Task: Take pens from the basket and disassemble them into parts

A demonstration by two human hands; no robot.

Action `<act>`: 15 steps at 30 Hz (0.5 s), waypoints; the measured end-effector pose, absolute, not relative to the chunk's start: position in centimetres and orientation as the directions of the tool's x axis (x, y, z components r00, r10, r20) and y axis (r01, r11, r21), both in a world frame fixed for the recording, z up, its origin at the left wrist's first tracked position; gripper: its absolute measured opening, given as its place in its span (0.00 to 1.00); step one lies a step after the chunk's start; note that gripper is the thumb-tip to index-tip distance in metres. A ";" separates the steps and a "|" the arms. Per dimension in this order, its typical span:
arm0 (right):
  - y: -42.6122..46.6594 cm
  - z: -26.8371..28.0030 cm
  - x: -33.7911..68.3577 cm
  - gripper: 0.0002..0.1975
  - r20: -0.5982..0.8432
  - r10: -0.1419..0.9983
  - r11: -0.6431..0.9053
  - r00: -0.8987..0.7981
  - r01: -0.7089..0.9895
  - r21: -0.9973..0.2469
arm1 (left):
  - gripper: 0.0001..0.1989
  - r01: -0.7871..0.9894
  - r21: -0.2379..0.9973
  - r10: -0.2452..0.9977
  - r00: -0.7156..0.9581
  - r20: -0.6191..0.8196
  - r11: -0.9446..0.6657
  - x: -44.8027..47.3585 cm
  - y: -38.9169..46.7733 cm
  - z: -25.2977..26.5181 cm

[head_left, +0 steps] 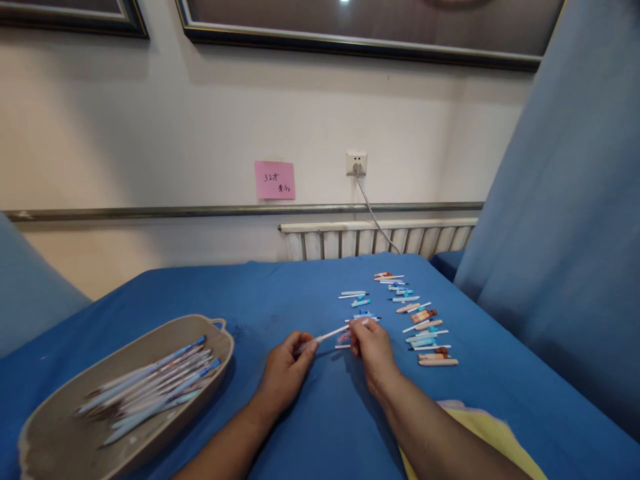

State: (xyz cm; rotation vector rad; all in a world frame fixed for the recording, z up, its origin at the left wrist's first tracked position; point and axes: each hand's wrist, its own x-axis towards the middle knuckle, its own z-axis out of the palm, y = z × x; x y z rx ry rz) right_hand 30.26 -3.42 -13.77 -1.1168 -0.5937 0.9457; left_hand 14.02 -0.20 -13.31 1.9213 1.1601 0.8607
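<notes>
My left hand (286, 367) is closed around a pale pen barrel, mostly hidden by the fingers, with its tapered tip showing at the thumb. From that tip a thin white pen refill (334, 332) runs up to my right hand (369, 343), which pinches its other end. Beneath and just beyond the hands, pen parts (364, 316) lie on the blue cloth, some partly covered by the right hand. Further right, pen pieces (425, 327) in blue, white, orange and brown lie in a column of small groups.
A beige tray (37, 430) at left holds a heap of pens (155, 387). A yellow cloth (483, 433) lies under my right forearm. The blue-covered table (200, 293) ends near a radiator (320, 243). A blue curtain (565, 233) hangs at right; a cord runs from the wall socket (357, 162).
</notes>
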 end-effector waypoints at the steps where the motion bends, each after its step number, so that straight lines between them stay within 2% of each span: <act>1: -3.4 -13.8 30.3 0.13 -0.058 0.863 0.133 0.502 -0.337 -0.932 | 0.16 0.414 0.855 0.917 0.366 0.157 -0.312 14.0 -0.1 -13.5; 8: -3.3 -14.1 30.7 0.14 -0.069 0.832 0.144 0.551 -0.334 -0.932 | 0.17 0.287 0.934 0.930 0.353 0.103 -0.213 14.0 0.7 -14.4; 15: -3.1 -13.9 31.6 0.11 -0.189 0.758 0.148 0.625 -0.446 -0.883 | 0.17 0.206 0.964 0.946 0.307 0.102 -0.170 13.8 1.2 -14.2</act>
